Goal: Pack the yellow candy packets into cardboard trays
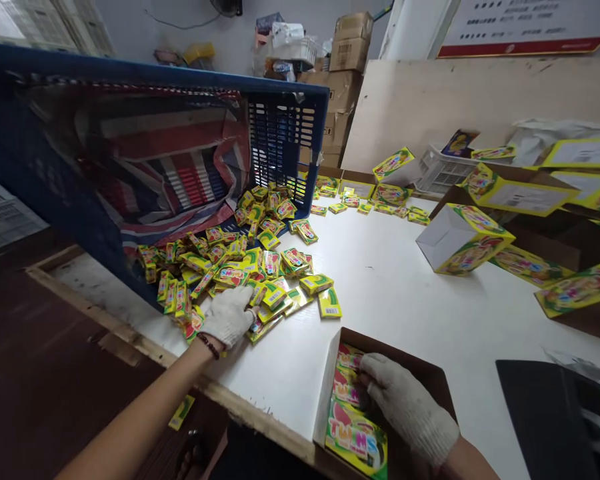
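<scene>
My left hand [233,313], in a white knitted glove, is at the near edge of a heap of small yellow-and-green boxes [230,275]. Its fingers close around a few of these small boxes [271,297]. Inside an open carton [329,393] at the table's front edge is my right hand [405,400], also gloved. Its bent fingers grip the edge of a small box, partly hidden by the hand. A row of small boxes marked TWINS [353,433] lies face up along the carton's left side.
A blue plastic crate [325,127] with a striped liner [195,133] lies tipped on its side, the heap spilling out. Printed display boxes [470,240] stand at right. More small boxes [365,208] lie at the back. A black object [535,413] sits front right.
</scene>
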